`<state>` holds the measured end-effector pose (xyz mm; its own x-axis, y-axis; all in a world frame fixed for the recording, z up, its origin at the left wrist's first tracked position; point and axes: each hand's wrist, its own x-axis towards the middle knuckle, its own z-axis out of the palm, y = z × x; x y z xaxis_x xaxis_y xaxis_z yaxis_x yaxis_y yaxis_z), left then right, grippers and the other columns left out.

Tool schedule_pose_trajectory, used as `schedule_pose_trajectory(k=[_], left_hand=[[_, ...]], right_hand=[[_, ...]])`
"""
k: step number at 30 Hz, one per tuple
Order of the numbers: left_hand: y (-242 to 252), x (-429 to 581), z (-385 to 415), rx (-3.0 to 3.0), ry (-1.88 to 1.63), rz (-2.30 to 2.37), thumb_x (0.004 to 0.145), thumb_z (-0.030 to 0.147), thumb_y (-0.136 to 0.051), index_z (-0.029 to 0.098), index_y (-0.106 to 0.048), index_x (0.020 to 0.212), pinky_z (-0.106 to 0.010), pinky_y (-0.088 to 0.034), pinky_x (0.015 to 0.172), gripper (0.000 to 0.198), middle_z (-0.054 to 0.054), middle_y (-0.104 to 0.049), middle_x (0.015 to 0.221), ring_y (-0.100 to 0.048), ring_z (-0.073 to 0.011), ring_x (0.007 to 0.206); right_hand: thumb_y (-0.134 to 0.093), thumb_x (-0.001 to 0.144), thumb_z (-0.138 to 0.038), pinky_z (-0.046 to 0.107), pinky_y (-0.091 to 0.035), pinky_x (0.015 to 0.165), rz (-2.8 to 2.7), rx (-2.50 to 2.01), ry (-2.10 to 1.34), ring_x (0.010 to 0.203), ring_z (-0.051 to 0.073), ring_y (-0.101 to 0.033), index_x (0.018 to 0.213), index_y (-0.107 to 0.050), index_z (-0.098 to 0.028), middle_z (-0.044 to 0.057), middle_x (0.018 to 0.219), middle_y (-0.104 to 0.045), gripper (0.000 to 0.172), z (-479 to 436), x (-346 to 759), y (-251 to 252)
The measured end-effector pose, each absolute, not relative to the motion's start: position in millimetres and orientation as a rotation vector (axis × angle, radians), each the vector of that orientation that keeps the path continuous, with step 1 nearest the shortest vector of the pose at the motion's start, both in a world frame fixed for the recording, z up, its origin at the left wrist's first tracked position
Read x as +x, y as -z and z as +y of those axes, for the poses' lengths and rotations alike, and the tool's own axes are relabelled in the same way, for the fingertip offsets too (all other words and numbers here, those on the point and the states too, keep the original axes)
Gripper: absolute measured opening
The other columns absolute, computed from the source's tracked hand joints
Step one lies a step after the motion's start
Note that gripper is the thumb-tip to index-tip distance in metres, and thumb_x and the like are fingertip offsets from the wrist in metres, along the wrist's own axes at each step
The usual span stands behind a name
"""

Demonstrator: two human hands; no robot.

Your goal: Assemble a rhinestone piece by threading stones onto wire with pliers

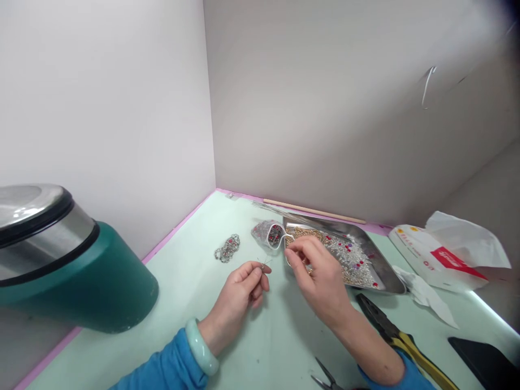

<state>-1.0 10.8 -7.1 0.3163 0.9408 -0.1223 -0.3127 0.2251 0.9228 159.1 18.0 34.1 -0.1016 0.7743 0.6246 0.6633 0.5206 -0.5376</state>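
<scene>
My left hand (247, 284) pinches a thin piece of wire (266, 264) between thumb and forefinger, its fine ends sticking out past the fingertips. To the right, my right hand (319, 276) is closed in a pinch in front of the tray's left edge; what is in its fingertips, if anything, is too small to make out. Behind those fingers is a white-rimmed thing like a pair of glasses (268, 239), partly hidden. A clear bag of red and dark beads (260, 229) lies behind it. Left of that rests a small heap of beaded chain (228, 249).
A metal tray (392, 271) holds gold, clear, red and purple beads. Thin wires (268, 207) and a wooden rod (312, 210) lie behind. Yellow-handled pliers (379, 319), small pliers (325, 376), a tissue pack (434, 254) and a black object (483, 363) are right; a green flask (97, 281) left.
</scene>
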Motion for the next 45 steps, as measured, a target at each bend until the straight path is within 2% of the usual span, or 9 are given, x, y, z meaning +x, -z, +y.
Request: schedule_pose_trajectory(k=[4, 11, 15, 23, 27, 31, 35, 40, 45], left_hand=[[6.6, -0.1, 8.8, 0.895, -1.008, 0.769, 0.083, 0.033, -0.053, 0.013, -0.058, 0.09, -0.018, -0.029, 0.043, 0.021, 0.001, -0.05, 0.066, -0.033, -0.0068, 0.05], [5.3, -0.3, 8.0, 0.959, -0.967, 0.758, 0.085, 0.032, -0.051, 0.015, -0.054, 0.094, -0.024, -0.044, 0.054, 0.02, -0.003, -0.06, 0.073, -0.048, -0.0091, 0.053], [2.8, -2.1, 8.6, 0.992, -0.99, 0.793, 0.083, 0.035, -0.055, 0.014, -0.058, 0.082, -0.027, -0.046, 0.061, 0.021, -0.003, -0.057, 0.075, -0.055, -0.0129, 0.065], [2.2, -4.9, 11.5, 0.89, -1.161, 0.887, 0.077, 0.038, -0.063, 0.014, -0.064, 0.077, -0.02, -0.036, 0.053, 0.025, 0.001, -0.052, 0.066, -0.046, -0.0074, 0.057], [1.0, -4.9, 10.7, 0.885, -1.132, 0.895, 0.077, 0.039, -0.062, 0.013, -0.065, 0.074, -0.019, -0.03, 0.044, 0.027, 0.004, -0.044, 0.055, -0.04, -0.0066, 0.049], [0.0, -6.2, 11.0, 0.902, -1.152, 0.939, 0.075, 0.037, -0.064, 0.012, -0.066, 0.076, -0.019, -0.031, 0.044, 0.026, 0.003, -0.045, 0.057, -0.04, -0.0072, 0.051], [-2.8, -7.4, 10.8, 0.896, -1.138, 0.911, 0.073, 0.035, -0.064, 0.013, -0.066, 0.075, -0.019, -0.031, 0.046, 0.023, 0.002, -0.049, 0.058, -0.042, -0.0079, 0.053], [-10.1, -9.3, 9.1, 0.962, -1.126, 0.781, 0.077, 0.031, -0.062, 0.011, -0.065, 0.07, -0.021, -0.031, 0.049, 0.021, 0.002, -0.05, 0.056, -0.039, -0.0072, 0.052], [-6.9, -10.6, 11.7, 0.97, -1.111, 0.787, 0.079, 0.032, -0.061, 0.012, -0.064, 0.074, -0.021, -0.032, 0.05, 0.021, 0.001, -0.05, 0.058, -0.04, -0.0071, 0.052]], right_hand=[[-0.049, 0.087, -0.023, 0.025, -0.04, 0.058, -1.889, -1.308, -0.476, 0.066, 0.013, -0.053, 0.079, -0.06, -0.02, 0.001, 0.078, -0.06, 0.014, 20.6, 154.8, -25.7], [-0.052, 0.083, -0.017, 0.024, -0.039, 0.056, -1.908, -1.26, -0.494, 0.063, 0.012, -0.052, 0.073, -0.06, -0.019, 0.0, 0.072, -0.059, 0.014, 18.3, 151.2, -21.6], [-0.051, 0.085, -0.018, 0.023, -0.039, 0.058, -1.926, -1.23, -0.594, 0.065, 0.012, -0.052, 0.072, -0.059, -0.019, -0.001, 0.072, -0.058, 0.015, 16.5, 151.5, -24.2], [-0.055, 0.084, -0.031, 0.023, -0.036, 0.056, -1.867, -1.327, -0.881, 0.062, 0.012, -0.052, 0.073, -0.054, -0.018, -0.002, 0.069, -0.06, 0.017, 6.9, 132.3, -15.2], [-0.041, 0.092, -0.031, 0.022, -0.034, 0.053, -1.732, -1.273, -1.089, 0.055, 0.01, -0.047, 0.072, -0.047, -0.019, -0.004, 0.062, -0.053, 0.024, 1.9, 121.2, -1.7], [-0.038, 0.093, -0.035, 0.022, -0.035, 0.055, -1.588, -1.15, -1.18, 0.063, 0.011, -0.046, 0.076, -0.048, -0.019, -0.003, 0.068, -0.05, 0.025, 0.5, 117.3, 2.9], [-0.044, 0.089, -0.044, 0.021, -0.025, 0.045, -1.421, -1.127, -1.273, 0.049, 0.008, -0.033, 0.07, -0.047, -0.018, -0.006, 0.055, -0.037, 0.032, -0.2, 116.2, 2.8], [-0.051, 0.085, -0.047, 0.019, -0.011, 0.038, -1.027, -0.812, -1.747, 0.039, 0.004, -0.01, 0.069, -0.045, -0.019, -0.012, 0.046, -0.02, 0.033, -2.1, 117.0, 0.9], [-0.051, 0.085, -0.048, 0.019, -0.012, 0.038, -1.046, -0.798, -1.764, 0.039, 0.004, -0.012, 0.069, -0.045, -0.019, -0.012, 0.046, -0.02, 0.034, -2.3, 116.1, 0.3]])
